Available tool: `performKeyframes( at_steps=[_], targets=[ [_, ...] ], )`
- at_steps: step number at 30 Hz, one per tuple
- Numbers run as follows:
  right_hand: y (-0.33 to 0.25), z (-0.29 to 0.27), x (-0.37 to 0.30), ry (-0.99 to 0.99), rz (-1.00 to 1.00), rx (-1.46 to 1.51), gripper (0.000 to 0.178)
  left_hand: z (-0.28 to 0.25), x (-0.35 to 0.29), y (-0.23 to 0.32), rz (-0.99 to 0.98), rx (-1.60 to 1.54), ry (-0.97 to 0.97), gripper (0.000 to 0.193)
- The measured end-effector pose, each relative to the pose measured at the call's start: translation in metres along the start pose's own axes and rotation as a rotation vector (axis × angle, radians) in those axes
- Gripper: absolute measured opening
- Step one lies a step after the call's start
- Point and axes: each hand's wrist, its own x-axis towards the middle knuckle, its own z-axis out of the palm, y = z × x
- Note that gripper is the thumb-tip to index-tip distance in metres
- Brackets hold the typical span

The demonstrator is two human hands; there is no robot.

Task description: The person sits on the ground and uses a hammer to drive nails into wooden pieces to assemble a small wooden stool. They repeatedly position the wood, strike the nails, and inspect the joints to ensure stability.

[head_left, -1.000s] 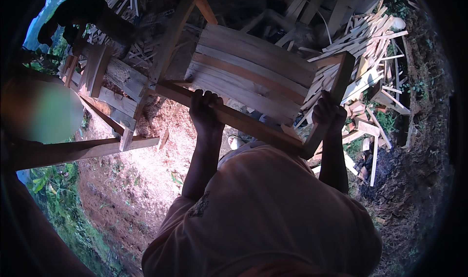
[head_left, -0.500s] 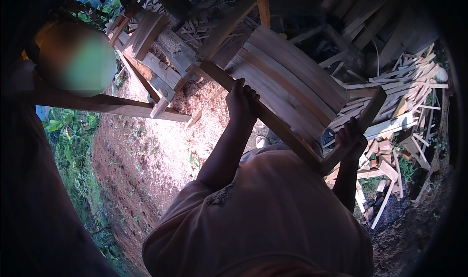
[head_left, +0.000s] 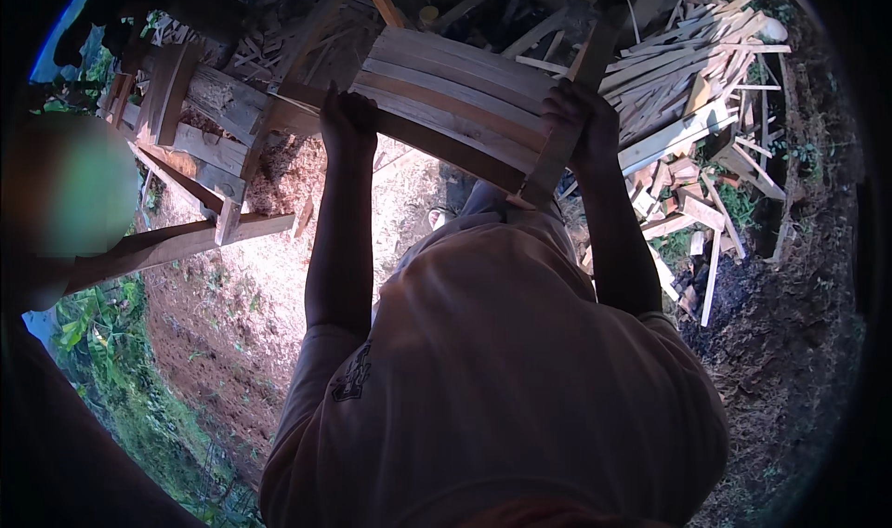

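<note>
Both my hands grip a wooden frame made of squared bars that meet at a corner near my body. My left hand [head_left: 348, 124] is closed around its long near bar [head_left: 446, 149]. Closed on the side bar [head_left: 552, 161], my right hand [head_left: 583, 124] sits farther right. Behind and under the frame lies a slatted top of pale boards [head_left: 455, 78]. The frame's far side is dark and hard to make out against the wood there.
Thin wood strips [head_left: 688, 59] lie heaped at the right, with short offcuts [head_left: 688, 208] nearer. At the left stand a rough timber bench [head_left: 209, 147] and a long beam [head_left: 177, 247]. Sawdust covers the ground [head_left: 265, 268]. A blurred person [head_left: 70, 194] is at the left edge.
My hands and the frame have moved left and up in the view, and the frame now lies over the slatted boards' near edge. The surroundings have shifted left and up too.
</note>
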Motion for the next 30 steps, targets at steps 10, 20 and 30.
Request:
performKeyframes(
  at_steps=[10, 20, 30],
  targets=[
    [0.018, -0.014, 0.046, 0.196, -0.051, 0.017, 0.01, -0.052, 0.066, -0.032, -0.078, -0.031, 0.078, 0.029],
    [-0.013, -0.03, 0.022, 0.17, 0.045, 0.05, 0.016, -0.036, 0.021, -0.043, 0.017, 0.061, -0.06, 0.04],
    [-0.036, -0.034, -0.017, 0.059, 0.012, 0.03, 0.017, -0.001, -0.022, -0.044, 0.032, 0.023, -0.122, 0.04]
  ],
)
